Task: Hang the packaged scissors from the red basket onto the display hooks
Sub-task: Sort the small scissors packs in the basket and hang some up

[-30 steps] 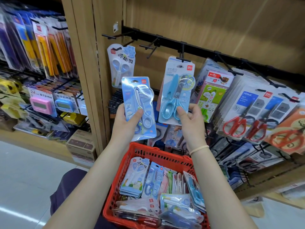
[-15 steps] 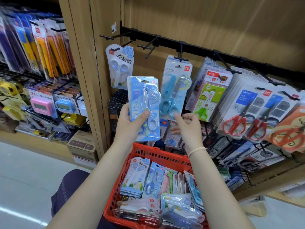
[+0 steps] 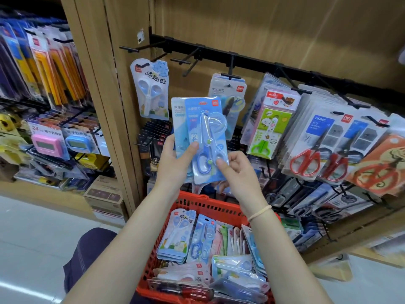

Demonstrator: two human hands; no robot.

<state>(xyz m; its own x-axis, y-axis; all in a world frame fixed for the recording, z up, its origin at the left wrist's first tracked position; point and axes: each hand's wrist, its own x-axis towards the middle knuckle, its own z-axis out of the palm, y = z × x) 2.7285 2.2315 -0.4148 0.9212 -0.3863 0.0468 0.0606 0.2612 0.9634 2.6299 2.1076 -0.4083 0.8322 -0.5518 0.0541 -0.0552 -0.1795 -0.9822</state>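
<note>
Above the red basket (image 3: 192,204), the left hand (image 3: 175,163) grips two blue scissors packs (image 3: 206,137). The right hand (image 3: 237,170) pinches the front pack's lower right corner.

Up on the black rail (image 3: 252,62), the bare hooks (image 3: 186,60) at the left end stick out with open air around them, and the wooden back panel (image 3: 285,29) above is clear of stock. Just left, the white-and-blue scissors pack (image 3: 151,88) hangs against the wooden post (image 3: 105,84). To the right the way is crowded: the blue scissors pack on its hook (image 3: 230,88), then the green scissors pack (image 3: 271,123) and the red-handled scissors packs (image 3: 317,145) overlap one another. Below, the red basket (image 3: 210,205) is crammed with packs, and both forearms cross above it.
</note>
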